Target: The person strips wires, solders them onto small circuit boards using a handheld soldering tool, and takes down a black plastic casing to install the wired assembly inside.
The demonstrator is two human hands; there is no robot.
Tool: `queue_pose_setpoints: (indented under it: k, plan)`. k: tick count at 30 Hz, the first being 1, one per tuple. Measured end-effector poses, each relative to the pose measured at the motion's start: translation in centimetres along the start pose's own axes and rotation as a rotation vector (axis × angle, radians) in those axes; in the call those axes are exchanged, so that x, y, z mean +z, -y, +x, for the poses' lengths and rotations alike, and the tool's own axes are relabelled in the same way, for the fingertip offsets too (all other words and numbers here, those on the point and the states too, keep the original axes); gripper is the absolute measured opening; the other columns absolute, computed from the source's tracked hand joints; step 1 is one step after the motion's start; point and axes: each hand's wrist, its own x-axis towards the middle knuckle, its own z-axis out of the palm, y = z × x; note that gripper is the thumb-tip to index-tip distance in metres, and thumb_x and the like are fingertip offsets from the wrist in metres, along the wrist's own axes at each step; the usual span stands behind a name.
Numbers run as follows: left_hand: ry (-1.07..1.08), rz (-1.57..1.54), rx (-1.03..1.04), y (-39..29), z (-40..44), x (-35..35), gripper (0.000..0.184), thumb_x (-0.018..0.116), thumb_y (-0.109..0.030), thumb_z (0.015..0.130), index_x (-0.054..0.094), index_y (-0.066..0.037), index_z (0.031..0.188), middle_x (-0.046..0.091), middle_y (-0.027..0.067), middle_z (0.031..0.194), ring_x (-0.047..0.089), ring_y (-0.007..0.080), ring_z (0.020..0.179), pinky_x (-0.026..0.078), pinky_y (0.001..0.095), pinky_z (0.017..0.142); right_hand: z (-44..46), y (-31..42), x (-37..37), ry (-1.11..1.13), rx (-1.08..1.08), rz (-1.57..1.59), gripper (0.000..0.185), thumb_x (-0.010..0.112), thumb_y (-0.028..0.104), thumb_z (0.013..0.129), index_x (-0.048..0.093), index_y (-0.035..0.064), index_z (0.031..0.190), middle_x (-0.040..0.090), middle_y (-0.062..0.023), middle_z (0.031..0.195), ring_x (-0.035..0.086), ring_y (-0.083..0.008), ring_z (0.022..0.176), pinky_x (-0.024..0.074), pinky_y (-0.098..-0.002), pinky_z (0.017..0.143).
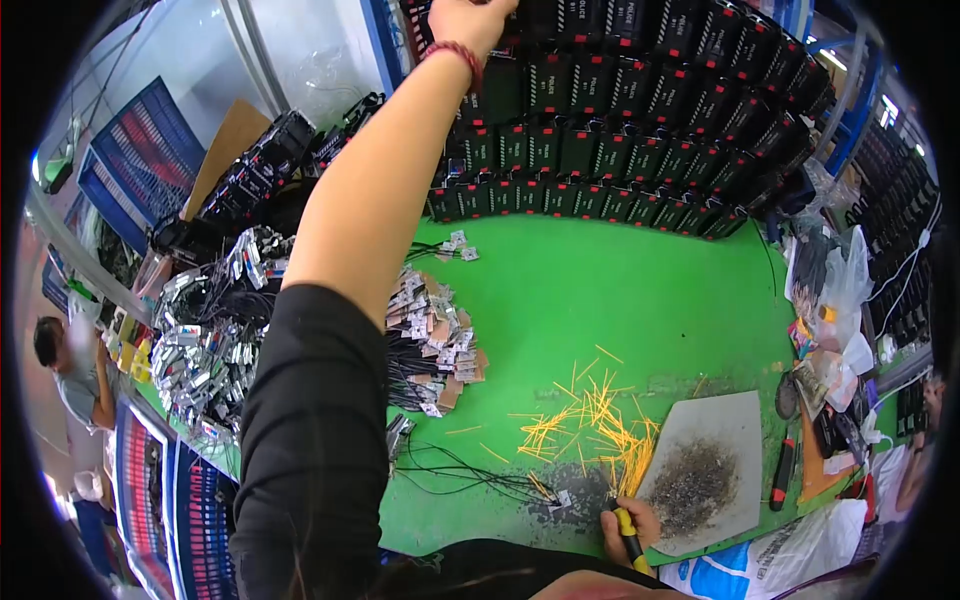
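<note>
Below, smudged green tabletop; blue-framed racks leftward.

Head-worn view, close above green table, facing forward-down.

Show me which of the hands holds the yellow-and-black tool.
The right hand, beside the grey board, holds that tool; the left hand, with the red bracelet, is outstretched.
</note>
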Motion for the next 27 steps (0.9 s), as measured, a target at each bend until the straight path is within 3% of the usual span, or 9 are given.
queue_pose_setpoints:
  k: [1,3,5,7,13,16,18,21,27]
  plan:
    - [-0.246,-0.301,0.085,2.2,1.8,1.6,0.019,0.073,-0.015,0.08,0.067,0.0,0.09,0.067,0.0044,0.082,0.059,0.0149,0.075,0.047,0.0314,0.069,0.1,-0.1,-0.1,0.005,-0.006,-0.003,0.034,0.077,0.011,0.079,0.061,0.0004,0.108,0.062,-0.0079,0.088,0.056,-0.013,0.071,0.0464,-0.0267,0.066]
    - [-0.253,-0.572,0.186,4.2,4.7,0.3,0.012,0.069,-0.015,0.085,0.065,-0.004,0.087,0.06,0.0003,0.078,0.054,0.0153,0.071,0.046,0.0314,0.067,-0.4,-0.2,0.6,-0.093,0.036,0.064,0.031,0.076,0.012,0.08,0.064,0.0003,0.106,0.064,-0.0093,0.076,0.061,-0.0183,0.065,0.0498,-0.0295,0.062]
    - [-0.259,-0.848,-0.008,4.7,5.0,-1.9,0.03,0.069,-0.022,0.088,0.059,-0.005,0.11,0.062,0.006,0.094,0.056,0.0174,0.087,0.047,0.0333,0.08,-0.1,-0.2,0.6,-0.126,-0.063,0.001,0.033,0.074,0.011,0.082,0.063,-0.0006,0.111,0.064,-0.0081,0.071,0.061,-0.017,0.061,0.0498,-0.0292,0.06]
    - [-0.373,-0.687,0.258,5.4,6.4,-4.7,0.009,0.069,-0.009,0.088,0.063,-0.003,0.085,0.062,-0.0002,0.077,0.053,0.0096,0.067,0.044,0.0251,0.063,-0.4,-1.2,1.0,-0.048,-0.001,0.187,0.035,0.068,0.011,0.088,0.058,-0.003,0.118,0.066,-0.0103,0.083,0.055,-0.0133,0.06,0.048,-0.0264,0.063]
    - [-0.308,0.085,0.643,-3.8,-10.6,-13.7,0.015,0.07,-0.011,0.088,0.066,0.001,0.095,0.066,0.0066,0.077,0.059,0.0093,0.07,0.05,0.0243,0.068,0.2,-1.2,1.3,-0.124,-0.087,0.342,0.023,0.057,0.013,0.096,0.057,-0.0023,0.113,0.063,-0.0091,0.068,0.059,-0.0103,0.053,0.0424,-0.0213,0.045]
    - [0.249,0.387,1.009,-5.4,-18.9,-17.4,0.017,0.069,0.004,0.073,0.067,-0.004,0.087,0.067,0.0095,0.082,0.066,0.0268,0.073,0.054,0.0315,0.065,1.4,1.8,-1.2,-0.1,0.076,0.456,0.013,0.056,0.011,0.096,0.057,-0.0006,0.102,0.063,-0.0097,0.072,0.061,-0.0124,0.055,0.0449,-0.0228,0.046]
    - [0.582,0.439,1.145,-6.8,-23.0,-19.1,0.013,0.064,-0.005,0.073,0.066,-0.005,0.086,0.065,0.0069,0.078,0.066,0.0244,0.07,0.053,0.0331,0.062,3.5,2.6,-3.5,-0.197,-0.074,0.393,0.016,0.057,0.01,0.095,0.054,0.0012,0.108,0.063,-0.0109,0.075,0.058,-0.0127,0.056,0.0463,-0.0231,0.051]
    - [0.949,0.282,1.125,-6.7,-28.7,-20.3,0.021,0.061,-0.016,0.073,0.064,-0.004,0.09,0.064,0.0053,0.086,0.065,0.0199,0.077,0.049,0.0317,0.061,8.0,6.4,-6.2,-0.245,-0.359,0.303,0.028,0.059,0.001,0.092,0.049,0.0024,0.118,0.066,-0.0165,0.089,0.067,-0.0221,0.086,0.0546,-0.033,0.073]
    - [1.025,0.113,1.369,-7.9,-36.4,-19.7,0.019,0.063,-0.016,0.068,0.059,-0.002,0.08,0.053,0.0022,0.074,0.054,0.0157,0.064,0.044,0.028,0.057,14.9,14.5,-4.7,0.126,-0.87,-0.216,0.045,0.078,0.01,0.075,0.06,0.0089,0.116,0.067,-0.012,0.119,0.063,-0.0316,0.111,0.0487,-0.0395,0.095]
